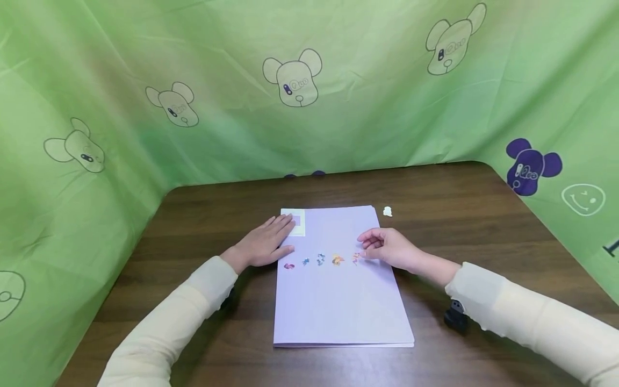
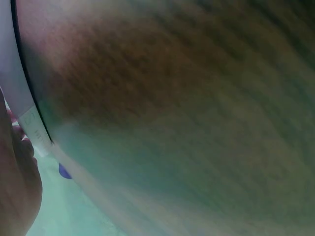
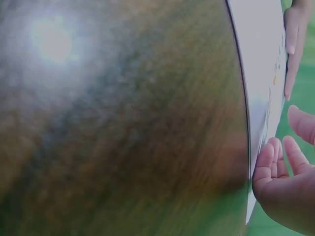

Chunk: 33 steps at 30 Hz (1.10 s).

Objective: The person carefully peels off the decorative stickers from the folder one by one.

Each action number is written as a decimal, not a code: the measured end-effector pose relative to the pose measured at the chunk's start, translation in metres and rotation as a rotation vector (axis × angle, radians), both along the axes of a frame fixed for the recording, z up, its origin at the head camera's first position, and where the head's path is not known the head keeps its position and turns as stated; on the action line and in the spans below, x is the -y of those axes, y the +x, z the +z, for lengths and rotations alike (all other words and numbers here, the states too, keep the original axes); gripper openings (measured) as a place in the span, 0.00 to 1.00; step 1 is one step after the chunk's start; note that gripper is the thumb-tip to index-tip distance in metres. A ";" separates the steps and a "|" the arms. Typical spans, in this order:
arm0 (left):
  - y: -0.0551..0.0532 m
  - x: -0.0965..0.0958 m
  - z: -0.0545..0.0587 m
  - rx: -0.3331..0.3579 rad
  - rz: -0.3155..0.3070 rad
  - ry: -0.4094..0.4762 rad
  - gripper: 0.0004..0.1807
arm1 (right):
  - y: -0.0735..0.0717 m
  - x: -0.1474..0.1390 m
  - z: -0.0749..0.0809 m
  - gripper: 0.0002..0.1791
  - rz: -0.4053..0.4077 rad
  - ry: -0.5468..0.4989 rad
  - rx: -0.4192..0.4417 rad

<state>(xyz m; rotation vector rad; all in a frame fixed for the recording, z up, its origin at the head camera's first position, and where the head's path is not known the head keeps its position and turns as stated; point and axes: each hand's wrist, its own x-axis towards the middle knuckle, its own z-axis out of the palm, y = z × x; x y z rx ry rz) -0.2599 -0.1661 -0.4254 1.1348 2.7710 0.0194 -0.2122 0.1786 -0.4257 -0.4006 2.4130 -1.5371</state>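
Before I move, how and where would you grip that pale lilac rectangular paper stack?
Probably pinch the stack by its near right corner, from the right: it lies flat, that corner uncovered, with the left hand resting on its left edge.

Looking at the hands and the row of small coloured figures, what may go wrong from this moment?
The right hand is very close to the pinkish figure farthest right, so a slip might shift it if it is loose. The left hand lies across the left edge of the lilac folder; if it pushes, the folder might slide. The small white piece near the far right corner might be knocked by the right hand.
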 end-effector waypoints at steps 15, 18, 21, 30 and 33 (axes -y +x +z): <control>-0.001 -0.002 0.001 0.021 0.018 -0.040 0.42 | 0.002 0.007 -0.010 0.15 -0.056 0.216 -0.139; 0.000 -0.002 0.001 0.019 0.015 -0.035 0.42 | 0.003 0.008 -0.009 0.14 -0.045 0.233 -0.162; 0.000 -0.002 0.002 0.021 0.012 -0.030 0.42 | 0.002 0.008 -0.009 0.14 -0.032 0.254 -0.184; 0.000 -0.002 0.002 0.025 0.013 -0.026 0.42 | 0.003 0.008 -0.009 0.12 -0.009 0.277 -0.206; 0.000 -0.002 0.001 0.024 0.016 -0.026 0.42 | 0.004 0.008 -0.008 0.10 0.002 0.287 -0.217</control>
